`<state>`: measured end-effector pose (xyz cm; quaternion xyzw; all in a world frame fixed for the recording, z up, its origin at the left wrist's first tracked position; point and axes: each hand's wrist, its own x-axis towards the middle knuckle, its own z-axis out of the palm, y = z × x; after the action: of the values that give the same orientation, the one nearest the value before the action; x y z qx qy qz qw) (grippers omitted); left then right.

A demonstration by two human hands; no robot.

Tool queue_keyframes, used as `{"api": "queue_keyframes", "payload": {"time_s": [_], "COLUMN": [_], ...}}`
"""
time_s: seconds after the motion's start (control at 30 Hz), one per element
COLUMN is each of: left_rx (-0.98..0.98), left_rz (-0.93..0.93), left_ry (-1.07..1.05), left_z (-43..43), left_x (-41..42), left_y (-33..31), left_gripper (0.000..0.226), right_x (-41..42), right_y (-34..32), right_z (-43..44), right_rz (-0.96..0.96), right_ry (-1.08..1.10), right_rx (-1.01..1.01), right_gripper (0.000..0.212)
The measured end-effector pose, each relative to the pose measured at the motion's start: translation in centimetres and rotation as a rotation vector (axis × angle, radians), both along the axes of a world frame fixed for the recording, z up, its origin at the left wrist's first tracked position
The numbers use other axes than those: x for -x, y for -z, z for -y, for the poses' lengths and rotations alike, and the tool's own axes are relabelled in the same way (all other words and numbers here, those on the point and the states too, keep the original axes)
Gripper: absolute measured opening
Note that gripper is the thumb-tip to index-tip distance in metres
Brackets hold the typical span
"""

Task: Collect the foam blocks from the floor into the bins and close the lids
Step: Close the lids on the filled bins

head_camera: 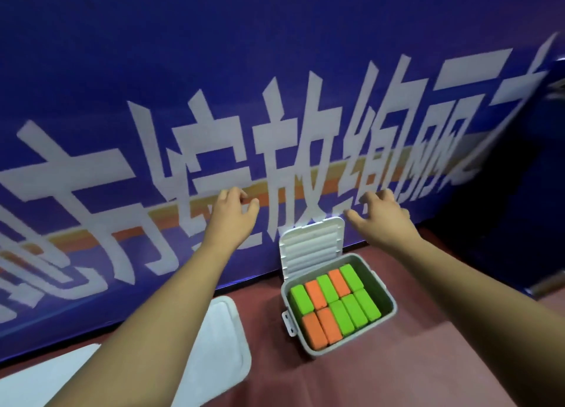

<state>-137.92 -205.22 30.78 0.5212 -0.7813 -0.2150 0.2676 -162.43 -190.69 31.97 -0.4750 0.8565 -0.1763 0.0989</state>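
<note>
A grey bin (388, 299) stands on the red floor, filled with several green and orange foam blocks (334, 307) laid in two rows. Its white ribbed lid (312, 247) is raised and leans back against the blue wall. My left hand (232, 214) hovers up and to the left of the lid, fingers loosely curled, holding nothing. My right hand (382, 217) hovers just right of the lid's top edge, fingers spread, with nothing in it. Neither hand touches the lid.
A blue banner wall (275, 85) with big white characters rises right behind the bin. A white bin with its lid shut (223, 351) sits at lower left, partly behind my left forearm. The red floor (428, 360) stretches to the right.
</note>
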Motion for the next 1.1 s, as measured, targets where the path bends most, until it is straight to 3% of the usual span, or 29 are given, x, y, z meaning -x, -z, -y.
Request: {"api": "queue_keyframes", "payload": {"time_s": [0.2,0.43,0.8,1.1], "left_rx": [-0.022,-0.084,-0.277,-0.387], "left_rz": [0.037,0.048,0.183,0.301], "left_ry": [0.032,0.007,-0.094,-0.139], "left_z": [-0.4,6.3,19.8,27.2], "left_x": [8.0,16.5,26.4,28.0], "left_y": [2.2,10.2,27.2,43.4], "left_gripper": [0.028,0.021,0.020,0.027], "right_x": [7.9,16.0,27.1,30.3], "right_y": [0.5,7.0,22.1,41.2], "right_z": [0.1,8.5,23.9,33.4], "right_rz": [0.003,-0.003,0.010,-0.001], "right_ry": [-0.007,-0.058,-0.163,-0.357], "right_rx": [-0.025,-0.085,-0.263,-0.425], "right_gripper": [0.055,0.056,0.051,0.051]}}
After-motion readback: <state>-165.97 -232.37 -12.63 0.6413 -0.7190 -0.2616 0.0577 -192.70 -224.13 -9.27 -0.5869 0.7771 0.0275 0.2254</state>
